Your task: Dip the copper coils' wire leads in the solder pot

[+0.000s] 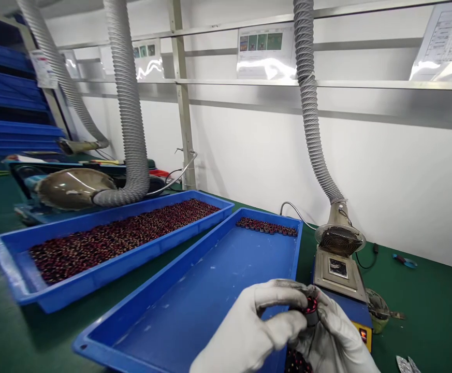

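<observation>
In the head view, both my hands wear white gloves with dark-smudged fingertips and meet at the lower right, over the near blue tray (194, 295). My left hand (254, 321) pinches a small round black part with red bits inside (311, 313) between thumb and fingers. From the other side, the fingers of my right hand (336, 334) close on the same part. Some of it is hidden by the fingertips. More black-and-red parts (297, 361) show beneath my hands. Similar small parts (266, 226) stand in rows along the tray's far end.
A second blue tray (105, 274) to the left holds very many dark red parts. Right of the near tray stands a metal-topped unit (344, 285) with a shiny square opening, under an extraction hose (309, 98). Beside it are a cup (379, 321) and foil scraps (406, 364).
</observation>
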`<action>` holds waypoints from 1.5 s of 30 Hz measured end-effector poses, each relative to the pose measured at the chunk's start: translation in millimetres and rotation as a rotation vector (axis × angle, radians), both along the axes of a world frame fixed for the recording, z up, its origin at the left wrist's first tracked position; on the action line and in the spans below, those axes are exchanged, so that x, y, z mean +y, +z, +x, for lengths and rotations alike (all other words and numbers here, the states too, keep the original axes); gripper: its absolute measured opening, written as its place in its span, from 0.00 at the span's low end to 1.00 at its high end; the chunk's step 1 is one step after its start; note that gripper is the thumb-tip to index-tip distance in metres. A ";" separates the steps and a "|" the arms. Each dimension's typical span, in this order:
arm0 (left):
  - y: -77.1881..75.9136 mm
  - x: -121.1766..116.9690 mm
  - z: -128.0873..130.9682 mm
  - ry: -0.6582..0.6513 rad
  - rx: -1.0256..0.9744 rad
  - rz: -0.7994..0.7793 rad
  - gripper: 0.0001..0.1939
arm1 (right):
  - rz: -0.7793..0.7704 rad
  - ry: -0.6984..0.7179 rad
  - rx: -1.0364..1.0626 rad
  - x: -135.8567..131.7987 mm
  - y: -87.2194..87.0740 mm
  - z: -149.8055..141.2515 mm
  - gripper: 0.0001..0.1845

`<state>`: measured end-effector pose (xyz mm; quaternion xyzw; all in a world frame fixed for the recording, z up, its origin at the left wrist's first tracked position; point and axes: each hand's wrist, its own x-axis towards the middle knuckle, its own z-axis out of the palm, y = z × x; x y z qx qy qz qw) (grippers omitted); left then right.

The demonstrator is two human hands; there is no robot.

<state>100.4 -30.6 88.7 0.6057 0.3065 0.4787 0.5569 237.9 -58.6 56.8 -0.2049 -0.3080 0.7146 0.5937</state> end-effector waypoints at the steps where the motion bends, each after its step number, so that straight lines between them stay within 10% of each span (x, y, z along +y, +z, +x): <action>1: 0.5 -1.8 1.7 -0.025 0.005 -0.021 0.08 | 0.017 -0.024 -0.018 0.7 -0.7 -0.6 0.11; 8: -8.5 -3.2 -1.1 0.213 -0.374 -0.066 0.04 | 0.062 0.037 -0.046 5.2 -11.2 0.9 0.13; 16: 1.2 -9.8 4.4 0.039 -0.078 0.069 0.10 | 0.140 -0.229 -0.213 12.2 -14.7 3.3 0.12; 22: -1.2 -8.4 0.6 0.369 -0.203 0.130 0.05 | 0.240 -0.819 -0.397 5.6 -16.9 -14.6 0.14; 29: -17.6 -5.6 29.8 -0.022 -0.409 -0.236 0.09 | 0.673 -1.404 -0.843 -1.3 -30.1 -36.1 0.11; 45: -11.0 -5.2 15.3 0.321 -0.520 -0.152 0.08 | 0.660 -1.446 -0.756 0.0 -24.1 -33.3 0.13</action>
